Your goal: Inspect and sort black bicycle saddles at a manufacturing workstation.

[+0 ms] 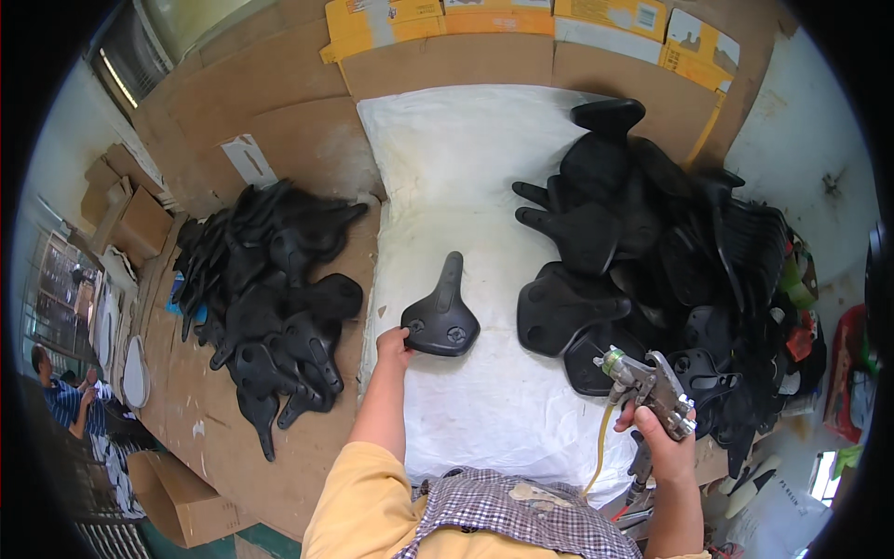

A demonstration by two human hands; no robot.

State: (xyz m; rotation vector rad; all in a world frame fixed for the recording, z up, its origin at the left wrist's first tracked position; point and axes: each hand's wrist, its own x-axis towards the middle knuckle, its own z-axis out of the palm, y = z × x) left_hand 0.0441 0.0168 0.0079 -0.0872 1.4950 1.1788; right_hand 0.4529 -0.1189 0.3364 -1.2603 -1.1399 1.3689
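My left hand [395, 347] grips the wide rear edge of a black bicycle saddle [445, 312], its narrow nose pointing away from me. The saddle is over the white sheet [484, 177] on the bench; whether it touches the sheet I cannot tell. In my right hand [663, 438] is a metal spray gun [647, 382] with a yellow hose [600, 452] running down toward me. Its nozzle end faces left and up, apart from the saddle. Close beyond the gun lie black saddles [570, 312] in a large heap.
A second heap of black saddles [279, 279] lies on brown cardboard at the left. Cardboard panels [447, 65] stand along the back. An open carton [177, 498] is at the lower left. Farther left, a person [65, 396] in a blue striped shirt is visible. Tools [638, 517] lie near my right forearm.
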